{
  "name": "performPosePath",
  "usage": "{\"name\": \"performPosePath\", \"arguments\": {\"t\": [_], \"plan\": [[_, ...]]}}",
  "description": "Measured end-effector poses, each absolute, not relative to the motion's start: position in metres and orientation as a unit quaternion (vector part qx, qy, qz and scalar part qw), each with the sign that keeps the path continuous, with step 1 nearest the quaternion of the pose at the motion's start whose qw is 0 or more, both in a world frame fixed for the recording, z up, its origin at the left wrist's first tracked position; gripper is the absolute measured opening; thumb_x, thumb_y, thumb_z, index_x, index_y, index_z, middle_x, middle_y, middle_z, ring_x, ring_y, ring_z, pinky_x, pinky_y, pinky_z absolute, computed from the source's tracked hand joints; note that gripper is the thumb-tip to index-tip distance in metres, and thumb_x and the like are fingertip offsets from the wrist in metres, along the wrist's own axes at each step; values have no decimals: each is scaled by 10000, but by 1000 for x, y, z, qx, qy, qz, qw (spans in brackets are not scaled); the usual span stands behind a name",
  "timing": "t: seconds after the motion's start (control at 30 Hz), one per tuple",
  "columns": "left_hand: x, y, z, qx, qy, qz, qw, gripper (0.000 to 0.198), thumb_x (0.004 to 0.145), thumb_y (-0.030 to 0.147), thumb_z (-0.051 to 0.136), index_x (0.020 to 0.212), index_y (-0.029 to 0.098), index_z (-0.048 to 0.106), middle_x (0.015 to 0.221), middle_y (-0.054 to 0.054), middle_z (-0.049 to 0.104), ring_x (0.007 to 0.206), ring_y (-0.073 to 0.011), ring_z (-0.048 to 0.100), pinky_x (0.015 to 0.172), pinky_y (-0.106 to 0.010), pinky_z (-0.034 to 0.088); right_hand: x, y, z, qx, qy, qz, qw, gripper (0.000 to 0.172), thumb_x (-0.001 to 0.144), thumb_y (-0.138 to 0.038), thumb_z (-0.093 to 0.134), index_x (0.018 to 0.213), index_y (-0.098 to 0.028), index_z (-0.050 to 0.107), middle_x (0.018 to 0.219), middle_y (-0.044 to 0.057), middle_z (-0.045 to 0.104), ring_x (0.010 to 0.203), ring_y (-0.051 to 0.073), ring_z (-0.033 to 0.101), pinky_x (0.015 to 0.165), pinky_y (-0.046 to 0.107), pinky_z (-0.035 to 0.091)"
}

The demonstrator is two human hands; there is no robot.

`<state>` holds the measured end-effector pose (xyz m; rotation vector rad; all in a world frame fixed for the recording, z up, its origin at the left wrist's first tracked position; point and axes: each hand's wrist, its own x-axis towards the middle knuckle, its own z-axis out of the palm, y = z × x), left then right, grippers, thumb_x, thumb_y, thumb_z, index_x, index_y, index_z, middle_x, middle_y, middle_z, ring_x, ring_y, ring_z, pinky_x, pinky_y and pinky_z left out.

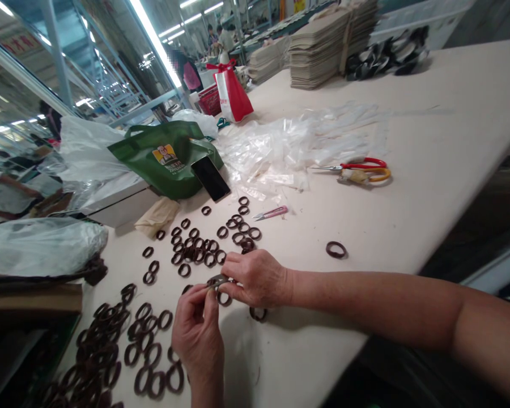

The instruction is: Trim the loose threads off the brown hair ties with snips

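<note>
My left hand (199, 323) is closed in a pinch, thumb against fingers, at the near side of the table. My right hand (257, 280) reaches in from the right and is closed too, its fingertips almost meeting the left ones. Between both sets of fingertips is a small dark ring (218, 280), mostly covered by the fingers; its details are hard to make out. Another dark brown ring (224, 298) lies just below the right fingertips. Many similar loose rings (199, 256) spread beyond the hands, and a denser heap of rings (100, 345) lies to the left.
Pink thread snips (272, 213) and scissors with red and orange handles (365, 171) lie farther off. A phone (211, 178) leans on a green bag (168, 158). Clear plastic strips (280, 147), a red bag (233, 96) and stacked beige sheets (317, 51) are behind.
</note>
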<state>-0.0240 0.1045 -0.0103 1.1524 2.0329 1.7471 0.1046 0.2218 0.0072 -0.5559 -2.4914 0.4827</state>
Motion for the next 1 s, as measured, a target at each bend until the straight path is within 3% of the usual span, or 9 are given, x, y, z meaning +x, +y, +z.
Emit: {"name": "performPosePath", "arguments": {"t": [0.57, 0.87, 1.0], "plan": [[-22, 105, -8, 434, 716, 543, 57, 97, 812, 319, 695, 785, 226, 691, 920, -35, 659, 886, -192, 601, 876, -314, 463, 105, 224, 5, -212, -920, 198, 263, 333, 991, -403, 505, 806, -160, 639, 853, 23, 619, 660, 112, 527, 539, 258, 278], [-31, 126, -16, 480, 711, 509, 73, 118, 847, 276, 637, 750, 218, 673, 879, -54, 663, 869, -196, 609, 850, -333, 470, 109, 235, 5, -243, -888, 217, 325, 280, 988, -351, 477, 824, -162, 602, 820, 38, 598, 709, 139, 537, 622, 251, 351], [-38, 151, -16, 519, 704, 480, 74, 76, 819, 221, 639, 856, 219, 706, 987, -89, 695, 946, -226, 638, 885, -383, 493, 111, 239, 1, -202, -891, 223, 341, 310, 1005, -382, 403, 877, -169, 587, 844, 63, 606, 745, 169, 562, 662, 268, 402]]}}
